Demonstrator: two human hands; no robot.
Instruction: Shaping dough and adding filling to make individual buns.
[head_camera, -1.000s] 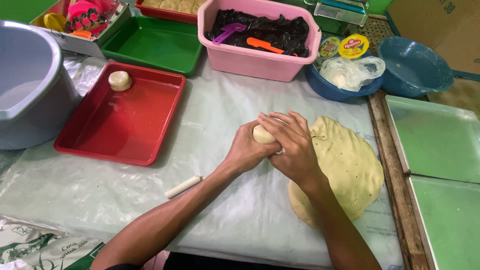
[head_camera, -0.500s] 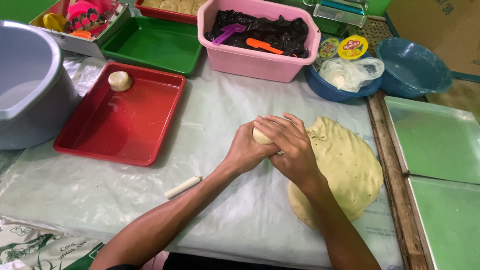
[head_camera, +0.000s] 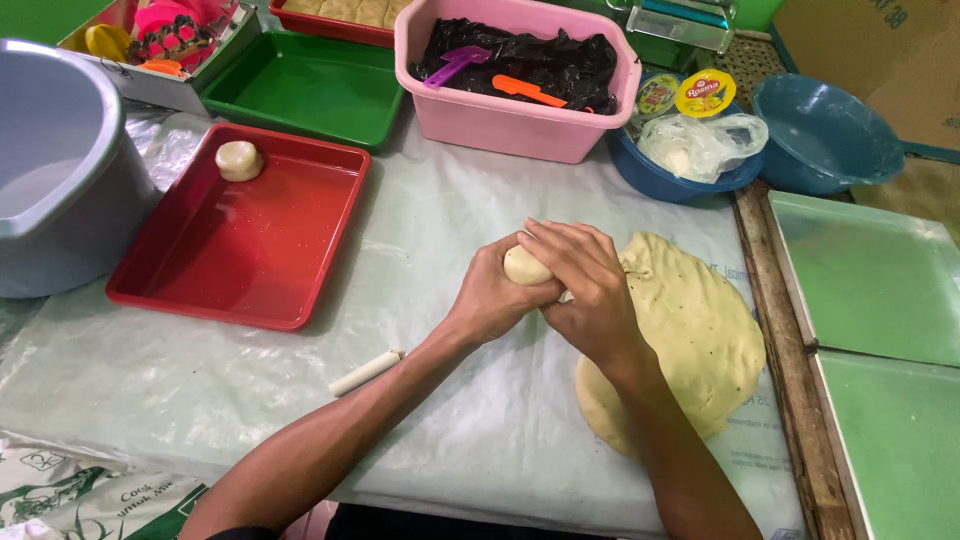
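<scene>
A small ball of dough (head_camera: 524, 266) sits clasped between both hands above the plastic-covered table (head_camera: 450, 210), near its middle.

At the far left stands a large grey tub (head_camera: 60, 170). Just beside it lies a red tray (head_camera: 240, 250) with one round dough piece (head_camera: 239, 160) in its far left corner. Behind the red tray is a green tray (head_camera: 310, 85). In front of the red tray, a short white stick (head_camera: 366, 372) lies loose on the plastic sheet.

The left hand (head_camera: 495, 295) cups the ball from below and from the left, its fingers curled shut around it. The right hand (head_camera: 585, 285) covers the ball from the right and from above, fingers bent over it and pressed against the left hand. Only the top of the ball shows between them.

Behind the hands is a pink tub (head_camera: 510, 120) lined with a black bag, holding a purple scoop (head_camera: 455, 65) and an orange tool (head_camera: 525, 90).

Under the right wrist and forearm spreads a large flattened mass of pale yellow dough (head_camera: 690, 340). Behind it are a blue bowl with a clear plastic bag (head_camera: 700, 145) and an empty teal bowl (head_camera: 825, 135). At the far right lie two green trays (head_camera: 880, 300).
</scene>
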